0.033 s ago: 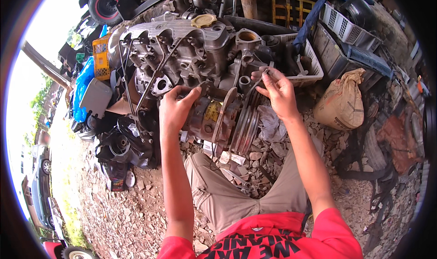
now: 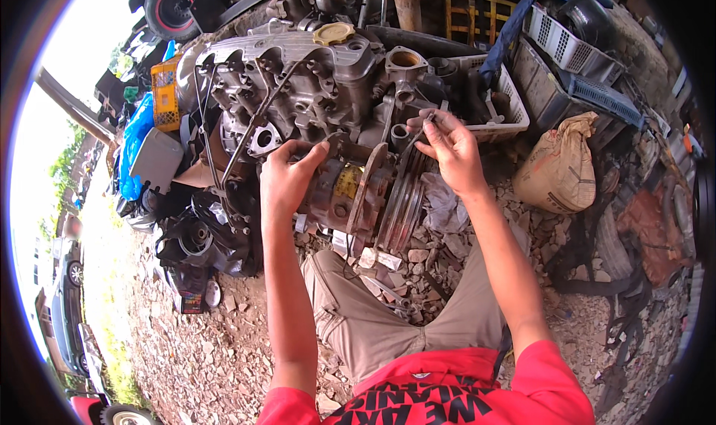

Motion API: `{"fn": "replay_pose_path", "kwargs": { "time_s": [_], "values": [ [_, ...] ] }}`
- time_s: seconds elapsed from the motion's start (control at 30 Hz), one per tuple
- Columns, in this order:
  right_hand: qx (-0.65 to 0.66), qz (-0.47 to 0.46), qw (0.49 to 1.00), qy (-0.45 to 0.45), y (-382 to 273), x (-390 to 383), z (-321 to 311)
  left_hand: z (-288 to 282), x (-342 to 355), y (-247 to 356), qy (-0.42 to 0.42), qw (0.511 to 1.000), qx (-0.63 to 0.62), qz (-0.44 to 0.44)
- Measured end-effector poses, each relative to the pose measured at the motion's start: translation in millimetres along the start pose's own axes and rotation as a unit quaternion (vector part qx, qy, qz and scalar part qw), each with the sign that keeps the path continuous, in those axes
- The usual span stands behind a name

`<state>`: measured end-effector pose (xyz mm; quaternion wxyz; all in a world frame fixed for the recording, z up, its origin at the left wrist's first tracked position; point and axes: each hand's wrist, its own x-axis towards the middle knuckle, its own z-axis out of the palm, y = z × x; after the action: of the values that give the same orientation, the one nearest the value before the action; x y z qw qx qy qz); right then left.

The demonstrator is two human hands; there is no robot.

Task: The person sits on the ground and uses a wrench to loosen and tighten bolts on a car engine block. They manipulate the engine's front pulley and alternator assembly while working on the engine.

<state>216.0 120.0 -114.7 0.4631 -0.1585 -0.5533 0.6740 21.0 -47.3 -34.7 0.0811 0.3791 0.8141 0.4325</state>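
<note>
In front of me stands a large grey metal engine with a beige filler cap. On its near side sits an alternator-like unit with a yellow label and a grooved pulley. My left hand is closed at the unit's upper left, thumb and forefinger pinched by a metal bracket; what they hold, if anything, is hidden. Above the pulley, my right hand grips a slim metal rod-like tool between thumb and fingers. The tool slants down to the left, and its lower end is hard to make out.
A white plastic crate of metal parts stands right of the engine, with a brown sack nearer me. Black plastic bags lie at left. Several tools rest on the stony ground between my legs. Thin metal pipes run along the engine.
My right hand has shifted slightly left with the metal tool, and its fingers have moved a little. My left hand stays in the same place.
</note>
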Motion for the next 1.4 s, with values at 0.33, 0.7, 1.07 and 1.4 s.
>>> {"fn": "replay_pose_path", "kwargs": {
  "time_s": [0.33, 0.7, 1.07, 1.4],
  "values": [
    [-0.097, -0.056, 0.989, -0.093, -10, -42, 17, -3, -5, 7, -0.016, 1.000, -0.006, -0.020],
    [-0.126, -0.078, 0.981, -0.126, -16, -45, 5, 0, -3, 7, -0.017, 0.999, -0.026, -0.018],
    [0.377, 0.021, 0.908, 0.181, 33, 15, -29, 0, -1, 6, -0.012, 1.000, -0.012, -0.017],
    [0.373, 0.039, 0.905, 0.202, 46, 53, 7, 0, 2, 1, -0.008, 1.000, -0.014, -0.011]
  ]
}}
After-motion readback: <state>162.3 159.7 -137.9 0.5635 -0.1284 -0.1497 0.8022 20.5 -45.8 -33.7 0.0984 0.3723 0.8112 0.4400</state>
